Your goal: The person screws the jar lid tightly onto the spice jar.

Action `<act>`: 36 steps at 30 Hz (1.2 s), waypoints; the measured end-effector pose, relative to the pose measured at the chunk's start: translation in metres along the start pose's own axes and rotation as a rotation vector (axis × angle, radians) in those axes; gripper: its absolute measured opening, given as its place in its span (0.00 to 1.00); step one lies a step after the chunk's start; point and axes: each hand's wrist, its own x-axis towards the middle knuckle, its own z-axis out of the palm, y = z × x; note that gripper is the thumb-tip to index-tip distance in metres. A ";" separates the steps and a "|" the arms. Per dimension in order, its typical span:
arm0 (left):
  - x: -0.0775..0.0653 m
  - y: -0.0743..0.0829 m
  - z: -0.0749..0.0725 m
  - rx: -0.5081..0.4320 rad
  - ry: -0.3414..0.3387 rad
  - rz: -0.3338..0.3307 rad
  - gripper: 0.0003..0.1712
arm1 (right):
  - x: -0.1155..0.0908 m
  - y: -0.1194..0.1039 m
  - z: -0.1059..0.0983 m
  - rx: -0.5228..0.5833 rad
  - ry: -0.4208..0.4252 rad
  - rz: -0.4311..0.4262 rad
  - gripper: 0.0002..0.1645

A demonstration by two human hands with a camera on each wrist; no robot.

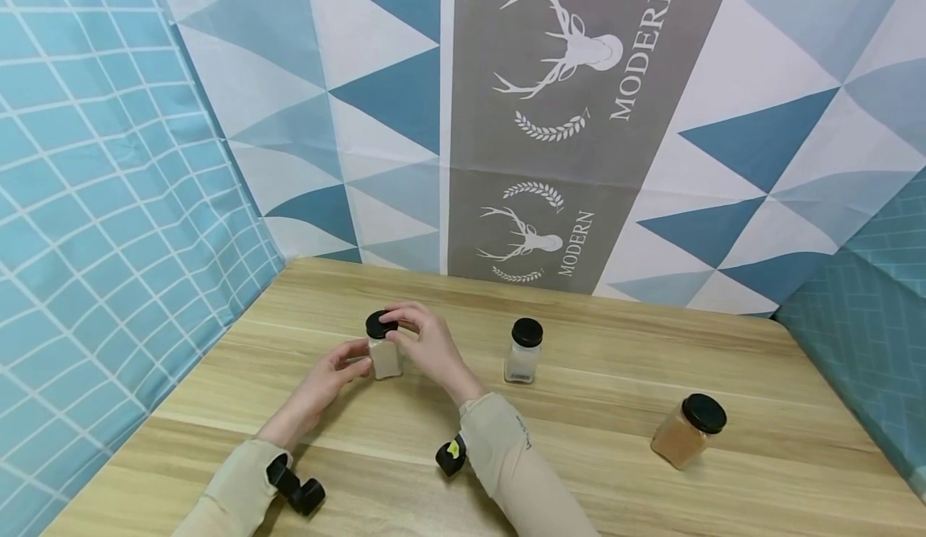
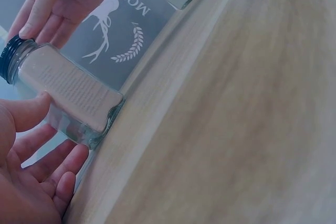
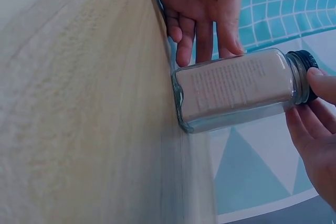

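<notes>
A square glass spice jar (image 1: 387, 359) with a black lid and pale beige powder inside stands upright at the left of the table. My right hand (image 1: 432, 350) pinches its lid (image 3: 304, 72) from the right side, thumb against the rim and fingers over and behind it. At the jar's left side is my left hand (image 1: 329, 380), with fingertips right at the glass. In the left wrist view, the thumb of that hand overlaps the jar (image 2: 71, 85) and its other fingers lie spread, loosely bent, below it. Small print covers one face of the jar.
Another black-lidded jar (image 1: 522, 352) with white contents stands right of my right hand. Farther right and nearer is a jar of orange-brown powder (image 1: 682, 434). The wooden table (image 1: 608, 489) meets a patterned cloth backdrop (image 1: 391, 199) behind and a blue tiled-pattern cloth (image 1: 123, 167) at left.
</notes>
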 end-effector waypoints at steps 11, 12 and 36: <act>0.000 -0.002 0.001 -0.019 -0.002 -0.003 0.31 | 0.002 -0.002 -0.003 -0.183 -0.123 0.031 0.19; 0.000 -0.002 0.001 -0.024 -0.008 -0.001 0.31 | 0.002 -0.002 -0.003 -0.176 -0.120 0.041 0.19; -0.001 -0.002 0.001 0.026 -0.055 0.029 0.34 | 0.002 -0.009 -0.005 -0.191 -0.142 0.035 0.21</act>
